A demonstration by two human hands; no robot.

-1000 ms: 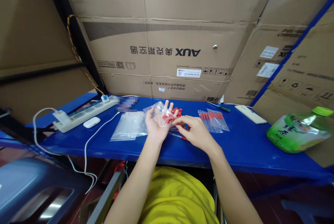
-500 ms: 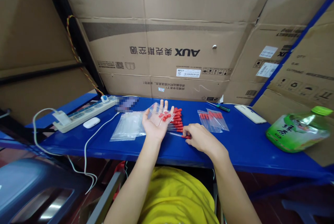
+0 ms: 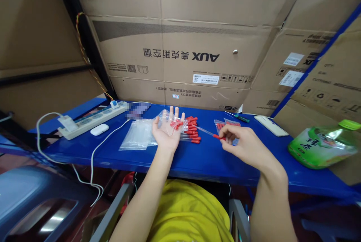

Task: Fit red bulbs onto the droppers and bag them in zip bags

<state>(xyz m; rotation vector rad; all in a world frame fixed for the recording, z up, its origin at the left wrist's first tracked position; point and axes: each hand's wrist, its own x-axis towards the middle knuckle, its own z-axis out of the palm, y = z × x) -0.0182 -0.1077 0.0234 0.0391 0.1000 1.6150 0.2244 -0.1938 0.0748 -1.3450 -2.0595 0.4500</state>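
My left hand [image 3: 166, 136] is palm up with its fingers stretched out. Across its palm and fingers lies a clear plastic bag [image 3: 166, 118] with several red-ended pieces in it. My right hand [image 3: 239, 140] is closed in a pinch on the red end of a dropper [image 3: 207, 130], whose thin clear tube points left toward a pile. That pile of red-ended droppers [image 3: 194, 133] lies on the blue table just right of my left hand. Flat clear bags [image 3: 137, 136] are stacked to the left. Filled bags [image 3: 221, 124] lie partly hidden behind my right hand.
On the left are a power strip [image 3: 93, 121], a white earbud case [image 3: 99, 129] and a white cable [image 3: 96, 152]. A screwdriver [image 3: 241, 118], a pale phone [image 3: 271, 126] and a green drink bottle [image 3: 316, 144] are on the right. Cardboard [image 3: 180, 31] stands behind the blue table [image 3: 197, 161].
My right hand has lifted a dropper from beside the pile and moved right with it, now in front of the filled bags. My left hand stays nearly in place under the bag.
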